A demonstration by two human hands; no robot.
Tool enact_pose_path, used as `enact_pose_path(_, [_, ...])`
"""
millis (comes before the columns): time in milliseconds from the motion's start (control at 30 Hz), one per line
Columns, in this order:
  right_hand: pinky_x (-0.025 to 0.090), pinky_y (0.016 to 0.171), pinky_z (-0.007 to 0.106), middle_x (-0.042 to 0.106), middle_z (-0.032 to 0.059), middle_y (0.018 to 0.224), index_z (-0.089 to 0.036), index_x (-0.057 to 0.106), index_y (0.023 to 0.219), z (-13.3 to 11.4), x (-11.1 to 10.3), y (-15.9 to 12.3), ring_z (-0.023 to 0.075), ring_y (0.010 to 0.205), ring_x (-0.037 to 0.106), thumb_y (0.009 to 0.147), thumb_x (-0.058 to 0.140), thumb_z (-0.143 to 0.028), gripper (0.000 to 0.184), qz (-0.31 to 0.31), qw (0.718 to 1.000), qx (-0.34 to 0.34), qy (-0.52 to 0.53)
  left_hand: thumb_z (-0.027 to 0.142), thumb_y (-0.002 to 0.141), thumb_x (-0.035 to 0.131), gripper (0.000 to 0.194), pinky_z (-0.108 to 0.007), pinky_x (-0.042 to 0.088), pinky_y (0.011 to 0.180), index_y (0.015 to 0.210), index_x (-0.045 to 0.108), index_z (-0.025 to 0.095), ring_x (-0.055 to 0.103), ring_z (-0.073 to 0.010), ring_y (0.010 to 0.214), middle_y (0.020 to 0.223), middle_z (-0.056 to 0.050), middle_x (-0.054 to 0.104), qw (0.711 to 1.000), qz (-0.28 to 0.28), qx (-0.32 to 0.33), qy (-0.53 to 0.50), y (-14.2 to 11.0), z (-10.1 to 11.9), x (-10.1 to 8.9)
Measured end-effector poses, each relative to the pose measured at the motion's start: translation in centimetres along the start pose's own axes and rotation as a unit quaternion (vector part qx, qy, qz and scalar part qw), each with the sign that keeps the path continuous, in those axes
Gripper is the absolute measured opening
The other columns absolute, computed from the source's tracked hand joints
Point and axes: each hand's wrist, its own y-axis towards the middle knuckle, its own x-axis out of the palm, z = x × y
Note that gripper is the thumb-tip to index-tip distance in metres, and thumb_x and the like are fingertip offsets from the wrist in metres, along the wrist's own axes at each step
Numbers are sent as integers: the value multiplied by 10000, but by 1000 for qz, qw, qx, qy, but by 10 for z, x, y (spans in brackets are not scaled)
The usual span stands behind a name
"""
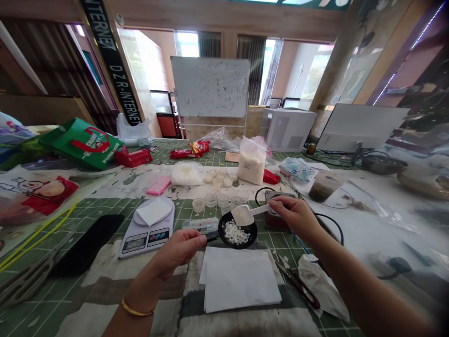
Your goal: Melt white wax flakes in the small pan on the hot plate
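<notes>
My left hand (180, 250) pinches the short handle of a small black pan (250, 238). White chips (235, 234) lie in a loose heap in that pan. With its fingers closed on the handle, my right hand (294, 213) holds a white plastic scoop (243, 216) over the pan's far edge. Whatever sits in the scoop is hard to make out. Below the pan lie white paper sheets (240, 281). Behind it stand several small clear round containers (199, 205), and a clear plastic case (201, 223) is just left of it.
To the left are a kitchen scale (135, 242) with a paper on top, a black phone (91, 243) and large scissors (31, 276). Red-handled scissors (305, 290) and crumpled white tissue (324, 288) lie by my right forearm. Farther back stands a bag of pale granules (251, 164).
</notes>
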Motion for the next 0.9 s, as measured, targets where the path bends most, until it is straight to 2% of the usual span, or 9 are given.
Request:
enact_pose_path(533, [382, 503, 257, 573, -7, 605, -196, 694, 798, 7, 0, 1, 130, 537, 483, 760, 670, -488, 296, -1, 994, 48, 94, 599, 666, 741, 486, -215, 78, 407, 676, 521, 167, 151, -43, 423, 455, 110, 290, 1000, 4, 2, -7, -2, -3, -4])
enact_pose_path(733, [281, 458, 220, 448, -56, 531, -178, 651, 736, 14, 2, 7, 76, 480, 351, 701, 742, -437, 277, -12, 964, 116, 238, 595, 692, 731, 480, -216, 77, 412, 705, 531, 159, 145, -44, 436, 474, 107, 291, 1000, -4, 0, -8, -2, -4, -6])
enact_pose_path(900, [240, 453, 227, 385, -71, 483, -170, 573, 656, 22, 3, 15, 67, 459, 312, 685, 758, -403, 299, -49, 949, 131, 284, 604, 673, 738, 492, -219, 67, 415, 702, 525, 161, 127, -45, 441, 472, 109, 285, 1000, 0, -4, -20, -2, -3, -5])
